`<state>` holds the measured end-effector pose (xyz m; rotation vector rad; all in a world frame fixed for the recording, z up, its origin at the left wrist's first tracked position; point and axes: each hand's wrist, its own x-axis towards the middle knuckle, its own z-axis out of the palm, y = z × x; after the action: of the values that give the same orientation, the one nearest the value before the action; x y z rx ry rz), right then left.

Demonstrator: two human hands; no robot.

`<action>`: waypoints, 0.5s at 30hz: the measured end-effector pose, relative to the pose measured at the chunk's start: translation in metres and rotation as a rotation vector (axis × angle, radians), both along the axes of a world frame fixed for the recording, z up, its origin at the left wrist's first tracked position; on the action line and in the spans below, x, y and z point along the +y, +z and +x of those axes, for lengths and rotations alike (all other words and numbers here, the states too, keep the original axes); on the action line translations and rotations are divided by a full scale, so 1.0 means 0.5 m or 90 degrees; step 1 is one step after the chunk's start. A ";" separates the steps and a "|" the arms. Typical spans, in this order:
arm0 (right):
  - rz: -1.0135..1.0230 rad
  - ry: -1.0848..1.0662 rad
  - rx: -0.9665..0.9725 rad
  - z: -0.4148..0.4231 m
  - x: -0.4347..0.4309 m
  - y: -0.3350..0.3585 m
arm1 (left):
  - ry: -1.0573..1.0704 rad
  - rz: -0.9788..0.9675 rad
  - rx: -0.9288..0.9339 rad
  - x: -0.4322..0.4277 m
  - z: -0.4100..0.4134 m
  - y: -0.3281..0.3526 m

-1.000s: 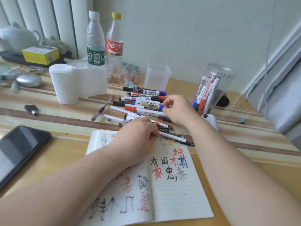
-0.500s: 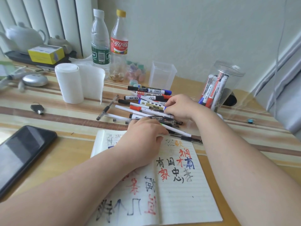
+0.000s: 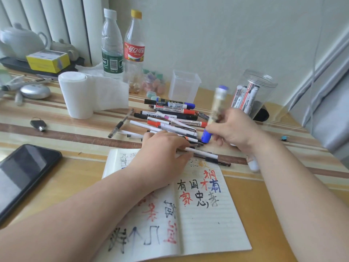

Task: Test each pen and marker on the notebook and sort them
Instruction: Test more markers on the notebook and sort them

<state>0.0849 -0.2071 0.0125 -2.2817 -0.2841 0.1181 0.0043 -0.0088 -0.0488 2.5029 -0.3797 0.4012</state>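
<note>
An open lined notebook (image 3: pixel 207 224) with black, red and blue test characters lies in front of me. Behind it sits a loose pile of pens and markers (image 3: pixel 170 114). My right hand (image 3: pixel 236 129) grips a blue-capped marker (image 3: pixel 215 110), lifted nearly upright above the pile and blurred. My left hand (image 3: pixel 162 154) rests palm down across the notebook's top edge, its fingers over a thin white pen (image 3: pixel 204 154). A clear round jar (image 3: pixel 253 95) at the right holds several markers.
A black phone (image 3: pixel 24 173) lies at the left, a key (image 3: pixel 38 124) beyond it. A tissue roll (image 3: pixel 79 95), two bottles (image 3: pixel 120 44), a clear square cup (image 3: pixel 184 86), a yellow box (image 3: pixel 47 60) and a teapot (image 3: pixel 20 40) stand behind.
My right hand has picked a blue-capped marker out of the pile and raised it nearly upright. The left hand stays on the notebook's top edge.
</note>
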 end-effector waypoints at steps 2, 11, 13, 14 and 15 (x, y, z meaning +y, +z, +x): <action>0.182 0.031 0.121 -0.052 -0.011 -0.008 | -0.006 -0.039 -0.042 0.003 -0.002 0.001; 0.490 0.042 0.264 -0.156 -0.017 -0.070 | -0.149 -0.064 -0.012 -0.006 -0.026 0.020; 0.506 0.015 0.213 -0.159 -0.011 -0.077 | -0.144 -0.046 0.012 -0.005 -0.026 0.020; 0.502 0.013 0.185 -0.160 -0.008 -0.081 | -0.148 -0.042 0.017 -0.004 -0.026 0.020; 0.497 0.020 0.161 -0.163 -0.005 -0.085 | -0.156 -0.042 0.018 -0.005 -0.027 0.019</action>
<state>0.0036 -0.2099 -0.0300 -1.4697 -0.1868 0.2590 -0.0094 -0.0111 -0.0393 2.3584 -0.6428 0.2763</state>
